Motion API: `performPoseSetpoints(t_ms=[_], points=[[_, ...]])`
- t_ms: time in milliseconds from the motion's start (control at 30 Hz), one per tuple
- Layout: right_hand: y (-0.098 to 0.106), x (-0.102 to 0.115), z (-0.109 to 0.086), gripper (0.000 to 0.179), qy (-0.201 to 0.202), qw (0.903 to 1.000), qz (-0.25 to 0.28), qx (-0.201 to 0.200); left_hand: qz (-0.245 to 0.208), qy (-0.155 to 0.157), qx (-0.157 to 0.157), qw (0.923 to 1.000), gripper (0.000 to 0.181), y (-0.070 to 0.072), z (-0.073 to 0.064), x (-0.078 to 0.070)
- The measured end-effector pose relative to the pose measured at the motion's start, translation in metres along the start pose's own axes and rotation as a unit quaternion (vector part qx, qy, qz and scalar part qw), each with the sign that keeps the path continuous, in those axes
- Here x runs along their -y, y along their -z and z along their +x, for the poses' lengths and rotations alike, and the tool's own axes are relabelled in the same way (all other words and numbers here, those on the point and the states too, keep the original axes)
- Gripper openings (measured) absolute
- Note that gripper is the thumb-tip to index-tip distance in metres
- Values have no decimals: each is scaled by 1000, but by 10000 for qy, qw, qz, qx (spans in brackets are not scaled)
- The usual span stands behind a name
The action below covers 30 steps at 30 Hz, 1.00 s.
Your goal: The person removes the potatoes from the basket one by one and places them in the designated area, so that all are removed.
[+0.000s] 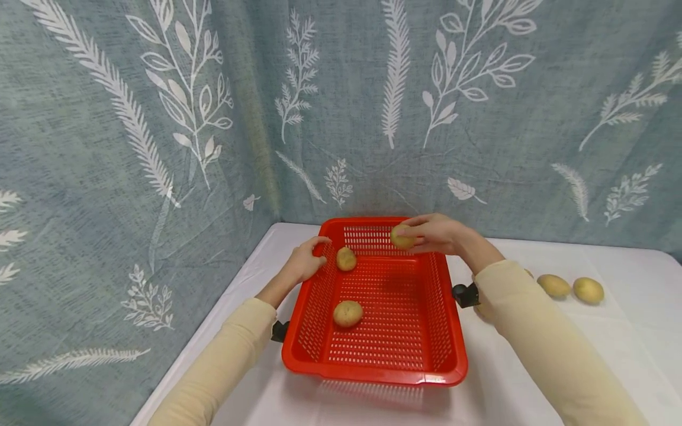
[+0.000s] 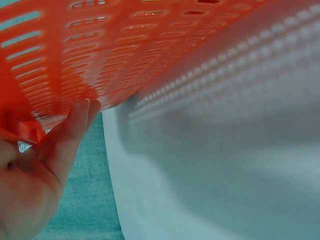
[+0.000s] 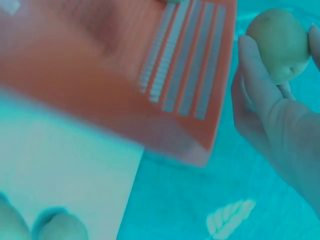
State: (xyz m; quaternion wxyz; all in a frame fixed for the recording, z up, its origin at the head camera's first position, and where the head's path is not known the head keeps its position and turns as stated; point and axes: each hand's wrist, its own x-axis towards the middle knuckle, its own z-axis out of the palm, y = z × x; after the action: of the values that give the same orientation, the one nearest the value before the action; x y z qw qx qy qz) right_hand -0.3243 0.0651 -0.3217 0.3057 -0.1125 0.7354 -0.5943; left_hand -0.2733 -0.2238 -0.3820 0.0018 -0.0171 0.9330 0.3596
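Observation:
A red plastic basket [image 1: 373, 374] with slotted walls is in the middle of the head view. At its left wall, my left hand [image 1: 303, 262] holds the rim, thumb on the inner side and fingers [image 2: 75, 125] along the outside. Between the fingertips and thumb of my right hand [image 1: 439, 232] is a potato [image 3: 280, 45], held over the basket's far right corner. Inside the basket, one potato [image 1: 346, 259] lies by the far left corner and another potato [image 1: 348, 313] nearer the front left.
To the right on the white-covered table [image 1: 602, 343] lie a potato [image 1: 554, 286] and another potato [image 1: 588, 290]. More potatoes are partly hidden behind my right sleeve [image 1: 538, 331]. A grey-blue leaf-patterned curtain [image 1: 362, 118] hangs behind and to the left.

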Motion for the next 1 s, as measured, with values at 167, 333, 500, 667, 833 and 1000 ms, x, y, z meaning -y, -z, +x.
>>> performPoseSetpoints(t_ms=[167,333,500,667,833,1000], points=[[21,-6,-11,55,145,9998,-28,150,-36,31,43,10000,46,-2,0,1],[39,-9,-26,59,206,9997,36,140,-42,26,33,10000,46,-3,0,1],[55,-15,-38,62,127,9997,210,26,7,-49,38,10000,45,-3,0,3],[72,-24,-48,67,87,9985,496,-192,108,-151,-61,9998,45,-2,0,2],[87,-37,-59,71,-3,9966,780,-253,107,-97,-5,9999,46,0,2,3],[102,-49,-70,73,-153,9954,877,-356,123,-114,35,9999,46,-1,4,3]])
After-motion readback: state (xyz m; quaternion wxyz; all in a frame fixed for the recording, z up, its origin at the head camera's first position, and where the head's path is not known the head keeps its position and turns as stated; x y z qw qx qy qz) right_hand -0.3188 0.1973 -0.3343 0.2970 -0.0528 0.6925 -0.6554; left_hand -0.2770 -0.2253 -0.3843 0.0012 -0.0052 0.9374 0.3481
